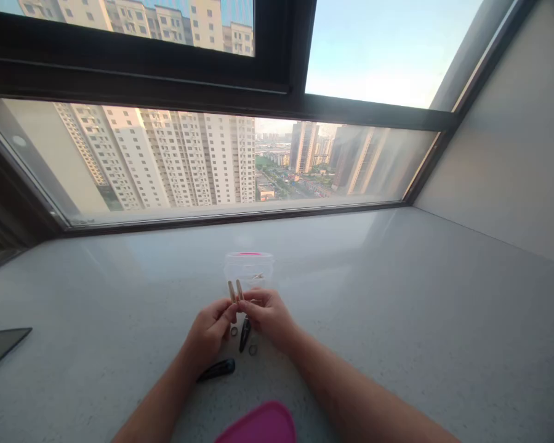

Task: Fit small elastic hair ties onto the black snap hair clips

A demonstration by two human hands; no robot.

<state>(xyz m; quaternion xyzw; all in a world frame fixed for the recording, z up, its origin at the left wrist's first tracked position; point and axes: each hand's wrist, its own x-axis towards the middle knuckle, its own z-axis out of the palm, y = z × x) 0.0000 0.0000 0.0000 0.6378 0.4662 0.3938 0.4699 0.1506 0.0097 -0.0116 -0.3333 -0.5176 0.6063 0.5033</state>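
Observation:
My left hand [211, 329] and my right hand [270, 315] meet just in front of a clear plastic container [231, 269]. Two slim gold-coloured strips [239, 288] stand upright side by side, pinched at their lower ends between the thumbs and fingers of both hands. Whether they join at the bottom is hidden by the fingertips. Under the hands lies a narrow black pointed piece [245, 334], with one small ring [234, 331] to its left and another ring [253, 350] below. A longer black rounded piece [219, 369] rests beside my left wrist.
Small gold-coloured bits [257, 276] show in the clear container. A bright pink lid-like object [263, 424] is at the near edge. On the far left lies a dark flat device [2, 347]. The pale counter [397, 307] runs back to a window; a wall [503, 154] bounds the right.

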